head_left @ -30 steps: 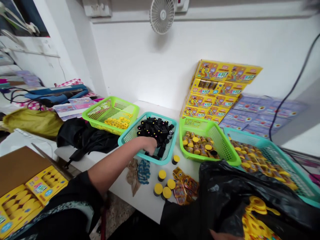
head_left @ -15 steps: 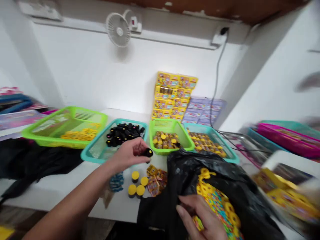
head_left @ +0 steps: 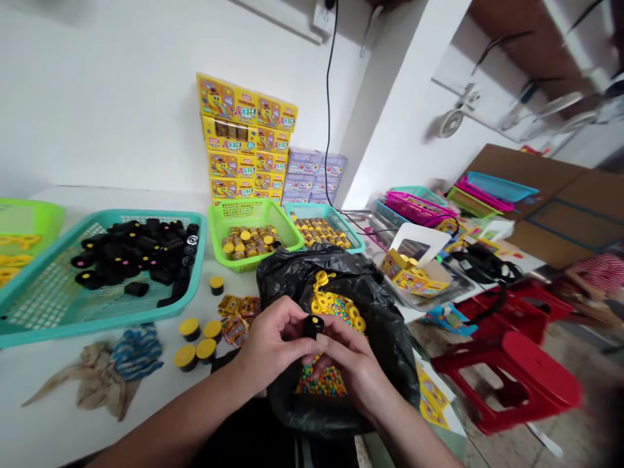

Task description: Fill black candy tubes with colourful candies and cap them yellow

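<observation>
A small black plastic cup-like piece [head_left: 312, 325] with a yellow dot on its end is pinched between my left hand [head_left: 273, 335] and my right hand [head_left: 353, 361]. Both hands are over an open black plastic bag [head_left: 390, 325]. Inside the bag lie small colourful beads [head_left: 319, 382] and yellow ring-shaped pieces [head_left: 358, 323]. To the left, several black containers with yellow lids [head_left: 189, 327] stand on the white table. Beside them is a heap of printed packets [head_left: 235, 330]. More black pieces [head_left: 141, 250] fill part of a teal basket [head_left: 110, 318].
A green basket [head_left: 292, 249] and a farther teal basket [head_left: 358, 249] hold small filled containers. Yellow boxes [head_left: 234, 166] are stacked by the wall. A crumpled cloth [head_left: 104, 383] and blue-striped cloth [head_left: 138, 351] lie left. Red stools [head_left: 531, 370] stand right.
The view has turned right. My left hand has carried the black piece from near the teal basket to over the bag. My right hand has risen from the bag onto the piece.
</observation>
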`<move>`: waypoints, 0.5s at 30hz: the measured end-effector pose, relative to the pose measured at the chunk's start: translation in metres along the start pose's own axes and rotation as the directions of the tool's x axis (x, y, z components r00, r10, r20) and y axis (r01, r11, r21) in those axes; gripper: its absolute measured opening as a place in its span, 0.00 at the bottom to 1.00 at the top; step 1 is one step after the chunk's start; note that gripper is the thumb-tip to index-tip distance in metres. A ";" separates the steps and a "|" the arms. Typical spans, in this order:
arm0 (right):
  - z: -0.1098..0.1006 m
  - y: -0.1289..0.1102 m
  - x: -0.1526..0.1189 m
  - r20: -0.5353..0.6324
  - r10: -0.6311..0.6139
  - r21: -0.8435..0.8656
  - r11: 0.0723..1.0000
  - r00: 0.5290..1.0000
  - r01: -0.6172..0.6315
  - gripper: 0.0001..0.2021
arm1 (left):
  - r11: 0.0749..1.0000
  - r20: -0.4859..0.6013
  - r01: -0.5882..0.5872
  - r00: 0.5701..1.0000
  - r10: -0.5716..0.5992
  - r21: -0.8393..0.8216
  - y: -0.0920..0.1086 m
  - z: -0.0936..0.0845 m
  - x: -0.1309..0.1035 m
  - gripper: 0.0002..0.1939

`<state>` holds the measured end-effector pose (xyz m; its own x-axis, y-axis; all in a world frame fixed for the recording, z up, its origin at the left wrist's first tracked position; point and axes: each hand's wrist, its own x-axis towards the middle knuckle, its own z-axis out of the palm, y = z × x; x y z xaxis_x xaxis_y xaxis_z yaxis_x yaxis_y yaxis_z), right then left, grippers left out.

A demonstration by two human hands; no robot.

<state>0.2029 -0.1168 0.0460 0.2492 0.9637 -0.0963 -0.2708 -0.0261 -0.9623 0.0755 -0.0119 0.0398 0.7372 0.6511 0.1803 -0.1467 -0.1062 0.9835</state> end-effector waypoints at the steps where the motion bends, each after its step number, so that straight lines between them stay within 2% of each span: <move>1: -0.002 -0.001 0.002 -0.001 0.032 -0.001 1.000 1.000 -0.032 0.14 | 1.000 -0.010 0.002 1.000 -0.002 0.009 -0.003 0.002 0.001 0.13; 3: -0.010 -0.004 0.008 0.009 0.103 -0.063 0.993 0.995 -0.102 0.13 | 0.997 -0.030 -0.020 0.999 0.022 0.075 -0.009 0.004 0.004 0.14; 4: -0.015 -0.005 0.012 0.003 0.127 -0.167 0.978 0.992 -0.125 0.12 | 0.993 -0.040 -0.032 0.999 0.037 0.112 -0.011 0.003 0.005 0.14; 5: -0.022 -0.006 0.016 -0.015 0.128 -0.365 0.923 0.992 -0.124 0.12 | 0.990 -0.057 -0.037 0.997 0.045 0.134 -0.012 0.002 0.006 0.14; 6: -0.029 -0.006 0.021 -0.031 0.107 -0.609 0.786 0.994 -0.103 0.11 | 0.991 -0.078 -0.032 0.996 0.042 0.131 -0.013 0.001 0.007 0.15; 7: -0.036 -0.007 0.025 -0.035 0.072 -0.820 0.568 0.997 -0.070 0.10 | 0.994 -0.099 -0.015 0.995 0.026 0.109 -0.013 -0.001 0.007 0.15; 8: -0.043 -0.008 0.029 -0.025 0.040 -0.946 0.321 0.999 -0.036 0.10 | 0.997 -0.114 0.016 0.993 -0.008 0.076 -0.013 -0.003 0.007 0.15; 9: -0.048 -0.009 0.033 -0.002 0.021 -0.994 0.113 1.000 -0.004 0.09 | 0.997 -0.116 0.055 0.992 -0.050 0.044 -0.013 -0.005 0.007 0.15; 10: -0.052 -0.009 0.038 0.025 0.019 -0.999 -0.021 1.000 0.025 0.09 | 0.995 -0.111 0.092 0.990 -0.089 0.024 -0.012 -0.007 0.006 0.14; 11: -0.054 -0.008 0.042 0.049 0.030 -0.995 -0.080 0.998 0.051 0.10 | 0.993 -0.105 0.120 0.988 -0.117 0.017 -0.012 -0.008 0.005 0.14; 15: -0.047 0.002 0.055 0.186 0.138 -0.969 -0.136 0.973 0.205 0.10 | 0.991 -0.110 0.134 0.985 -0.131 0.027 -0.013 -0.009 0.003 0.11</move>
<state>0.2596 -0.0762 0.0274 0.0318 0.9833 -0.1794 0.9892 -0.0566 -0.1352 0.0735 -0.0020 0.0269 0.6729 0.7383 0.0473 -0.0286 -0.0379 0.9989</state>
